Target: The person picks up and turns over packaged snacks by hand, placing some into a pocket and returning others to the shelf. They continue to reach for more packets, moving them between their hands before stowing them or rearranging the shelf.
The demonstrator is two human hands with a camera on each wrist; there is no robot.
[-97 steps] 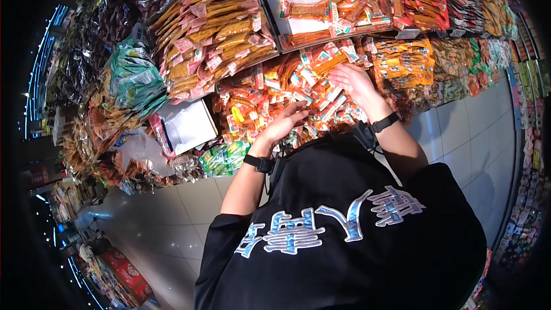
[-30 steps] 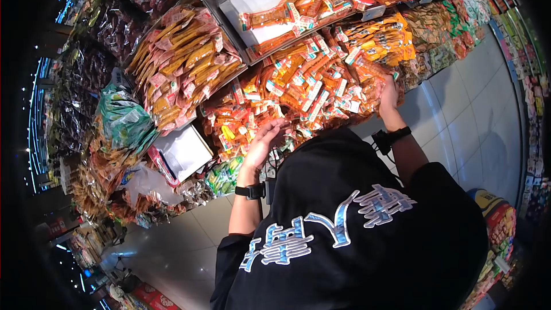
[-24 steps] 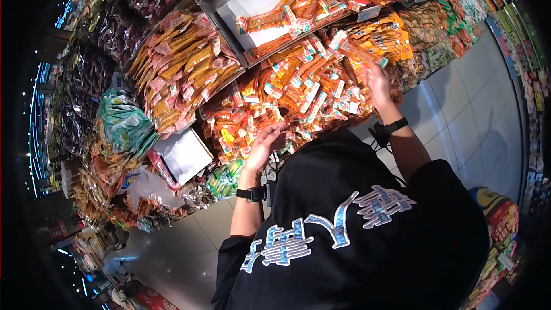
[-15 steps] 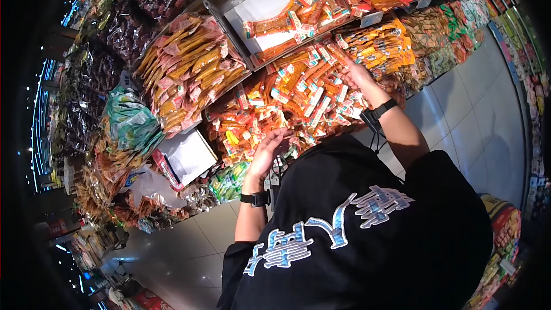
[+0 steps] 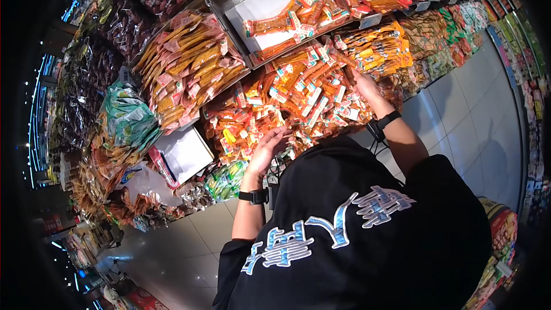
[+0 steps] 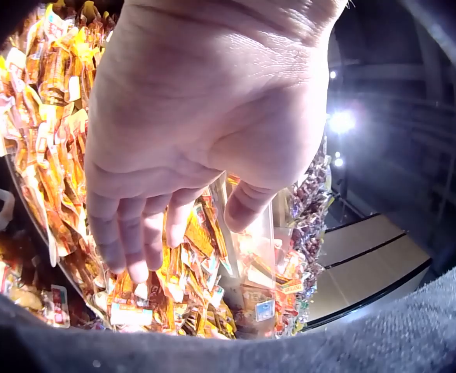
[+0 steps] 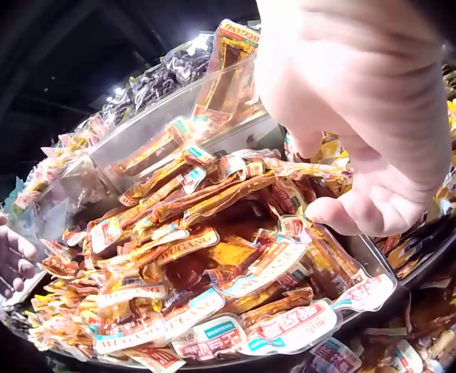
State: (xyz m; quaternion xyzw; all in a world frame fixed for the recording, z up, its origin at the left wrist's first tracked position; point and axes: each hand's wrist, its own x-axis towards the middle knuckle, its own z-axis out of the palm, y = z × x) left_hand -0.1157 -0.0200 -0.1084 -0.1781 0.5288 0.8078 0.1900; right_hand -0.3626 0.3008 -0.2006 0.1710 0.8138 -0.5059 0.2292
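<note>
A heap of long, clear-wrapped amber-brown snack packets [image 5: 313,100] with red, white and teal labels spreads in front of me. My right hand [image 5: 367,87] is at the right side of the heap, its fingers curled around one end of a snack packet [image 7: 313,169]; the fingers partly hide that end. More labelled packets lie just below the fingertips in the right wrist view. My left hand [image 5: 267,148] hovers at the near left edge of the heap, holding nothing. In the left wrist view its fingers [image 6: 131,233] hang loosely, with the thumb apart.
Behind the heap stands a clear-walled bin [image 5: 252,60] with a white sheet and several similar packets. Pink-labelled packets [image 5: 192,72] fill the left bin; yellow packets [image 5: 381,49] lie at right. A white box [image 5: 183,155] and green packets [image 5: 225,181] sit front left.
My right hand carried a packet leftward from the right edge and lowered it to the heap's upper right, then shifted slightly right. My left hand stayed near the front edge lately.
</note>
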